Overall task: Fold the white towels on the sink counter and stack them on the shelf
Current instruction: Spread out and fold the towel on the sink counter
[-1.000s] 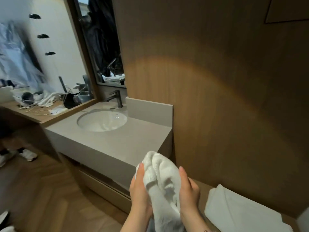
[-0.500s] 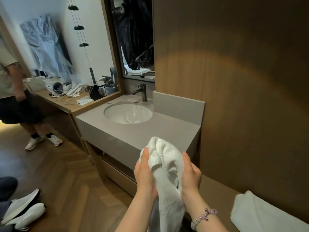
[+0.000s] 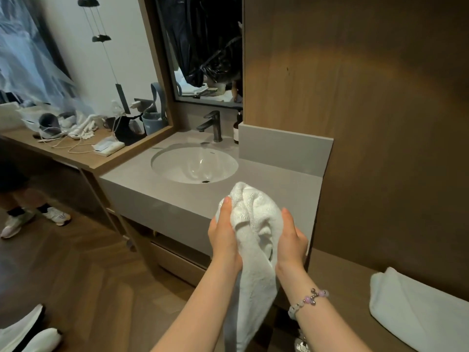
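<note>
A bunched white towel (image 3: 253,240) hangs between both my hands, held upright in front of the grey sink counter (image 3: 208,196). My left hand (image 3: 223,235) grips its left side, thumb up along the cloth. My right hand (image 3: 291,237) grips the right side, a bead bracelet on that wrist. The towel's tail droops down between my forearms. A second white towel (image 3: 416,308) lies folded on the low wooden shelf (image 3: 337,273) at the lower right.
A white basin (image 3: 194,163) and dark tap (image 3: 212,124) occupy the counter's back. A cluttered wooden desk (image 3: 76,148) adjoins on the left. Another person's legs and sneakers (image 3: 33,217) stand on the wood floor at left. A wood panel wall rises at right.
The view has swung left and closer to the counter. My hands still hold the bunched towel, now raised over the counter's front edge. A standing person came into view at left.
</note>
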